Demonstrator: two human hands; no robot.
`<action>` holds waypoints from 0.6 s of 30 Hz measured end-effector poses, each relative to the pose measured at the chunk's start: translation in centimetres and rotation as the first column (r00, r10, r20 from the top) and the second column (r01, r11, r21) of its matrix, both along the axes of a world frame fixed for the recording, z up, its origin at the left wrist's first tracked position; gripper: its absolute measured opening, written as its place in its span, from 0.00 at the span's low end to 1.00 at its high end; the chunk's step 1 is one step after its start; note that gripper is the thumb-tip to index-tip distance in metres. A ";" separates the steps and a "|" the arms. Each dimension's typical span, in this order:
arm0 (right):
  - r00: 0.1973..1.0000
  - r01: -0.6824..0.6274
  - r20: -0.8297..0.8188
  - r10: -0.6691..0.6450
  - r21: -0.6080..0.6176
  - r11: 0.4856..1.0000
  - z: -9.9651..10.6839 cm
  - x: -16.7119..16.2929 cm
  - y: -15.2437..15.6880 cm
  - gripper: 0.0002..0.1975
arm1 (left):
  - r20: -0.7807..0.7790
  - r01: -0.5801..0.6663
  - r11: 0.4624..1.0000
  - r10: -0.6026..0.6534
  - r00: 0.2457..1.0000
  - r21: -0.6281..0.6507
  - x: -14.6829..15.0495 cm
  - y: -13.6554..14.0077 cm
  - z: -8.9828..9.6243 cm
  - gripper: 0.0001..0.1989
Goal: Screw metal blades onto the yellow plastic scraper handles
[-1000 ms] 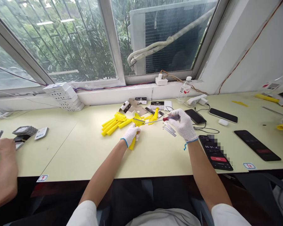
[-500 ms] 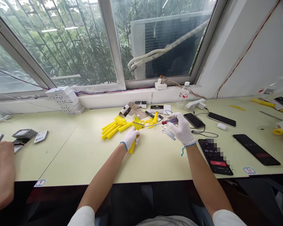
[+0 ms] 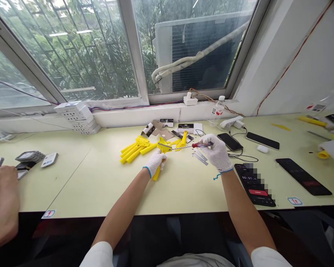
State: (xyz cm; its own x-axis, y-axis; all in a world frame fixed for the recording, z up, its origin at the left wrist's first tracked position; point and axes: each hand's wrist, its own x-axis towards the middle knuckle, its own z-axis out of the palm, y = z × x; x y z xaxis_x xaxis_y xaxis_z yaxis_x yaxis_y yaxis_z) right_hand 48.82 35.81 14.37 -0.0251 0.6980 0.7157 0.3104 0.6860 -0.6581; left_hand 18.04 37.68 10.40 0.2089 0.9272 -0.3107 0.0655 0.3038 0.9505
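My left hand [image 3: 156, 163], in a white knit glove with a blue cuff, is closed around the handle of a yellow scraper [image 3: 163, 145]. A metal strip lies across the scraper's head. In my gloved right hand [image 3: 217, 154] is a screwdriver [image 3: 195, 145] with a red and clear handle. Its thin shaft points left, and the tip is at the scraper's head. Below the shaft lie several flat metal blades [image 3: 200, 157] on the table. Left of the scraper, several yellow handles [image 3: 132, 150] sit in a pile. Another yellow handle [image 3: 183, 139] rests behind the shaft.
Opened card packaging [image 3: 163, 132] lies behind the yellow parts. Phones [image 3: 254, 185], a cable and a white earbud case [image 3: 262, 148] are on the right. A water bottle [image 3: 217, 107] stands by the window. Other people's hands [image 3: 5, 176] work at both sides.
My right hand's fingers have shifted and turned slightly on the screwdriver handle. My left hand still holds the scraper in nearly the same place.
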 end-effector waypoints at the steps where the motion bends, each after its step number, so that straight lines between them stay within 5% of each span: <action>1: 1.000 -0.011 0.006 0.011 0.017 1.000 0.1 0.0 0.0 0.10 | -0.004 0.000 1.000 0.000 1.000 0.003 0.0 0.1 -0.1 0.16; 7: 0.998 0.041 0.043 -0.042 0.019 0.999 0.3 0.4 0.2 0.12 | -0.034 -0.011 1.000 0.012 0.999 0.006 -0.1 0.3 -0.3 0.15; 13: 0.987 0.161 0.052 -0.155 -0.156 0.974 0.4 0.8 -0.1 0.13 | -0.057 -0.010 1.000 0.009 0.998 -0.013 -0.2 0.2 -0.1 0.14; 18: 0.991 0.133 0.051 -0.126 -0.156 0.979 0.6 0.5 -0.3 0.13 | -0.045 -0.015 1.000 0.015 0.999 0.001 -0.2 0.4 -0.5 0.15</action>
State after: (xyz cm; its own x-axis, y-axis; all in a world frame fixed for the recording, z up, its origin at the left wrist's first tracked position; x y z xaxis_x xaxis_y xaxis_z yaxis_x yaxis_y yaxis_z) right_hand 49.35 35.49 14.98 0.0461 0.8019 0.5956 0.4182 0.5260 -0.7405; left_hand 17.82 38.07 9.88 0.1808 0.9304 -0.3189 0.1039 0.3043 0.9469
